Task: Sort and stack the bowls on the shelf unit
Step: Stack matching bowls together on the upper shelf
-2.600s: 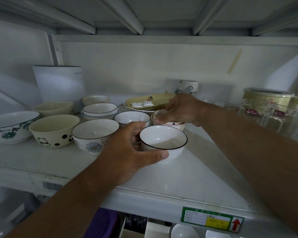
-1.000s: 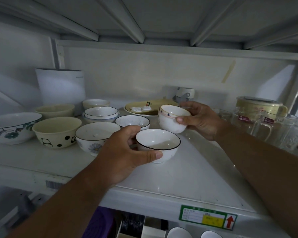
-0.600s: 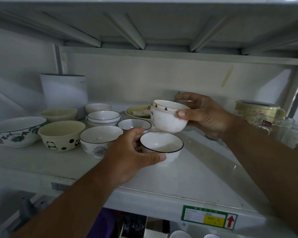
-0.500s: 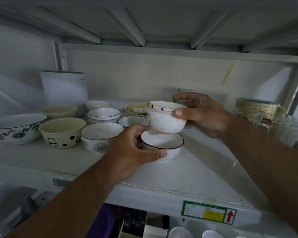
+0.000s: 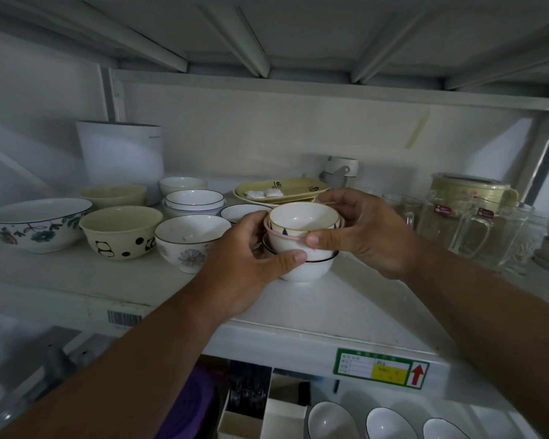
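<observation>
Left hand [image 5: 251, 267]: fingers and thumb curled round the left side of a stack of small bowls, thumb tip on the rim zone of the bottom bowl. Right hand [image 5: 362, 232]: curled round the right side of the same stack, thumb across the front, fingers behind.

Stack, between the two hands, near the front of the shelf [image 5: 346, 312]: 3 bowls counted. Bottom: black-rimmed white bowl [image 5: 305, 270], its base on the shelf. Middle: pink-rimmed bowl [image 5: 287, 240], nested in it. Top: yellow-rimmed bowl [image 5: 301, 217], nested in the pink one. Walls of the upper two largely covered by fingers.

Left of the left hand: daisy bowl [image 5: 187, 239], just beside the wrist; panda bowl [image 5: 121, 231]; large floral bowl [image 5: 38, 223]; 1 plain cream bowl [image 5: 113, 196] behind. Further back: a stack of blue-rimmed bowls [image 5: 194, 202], count uncertain (2 or 3), 1 small white bowl [image 5: 183, 185], white cylinder container [image 5: 121, 153]. One more black-rimmed bowl [image 5: 241, 212] partly hidden behind the left hand.

Behind the hands: yellow oval plate [image 5: 282, 191], white cup [image 5: 341, 172]. Right of the right hand: glass mugs [image 5: 466, 226], number unclear through the glare; lidded yellow jug [image 5: 469, 191]

Lower tier: 3 bowl rims, cut off by the frame edge
</observation>
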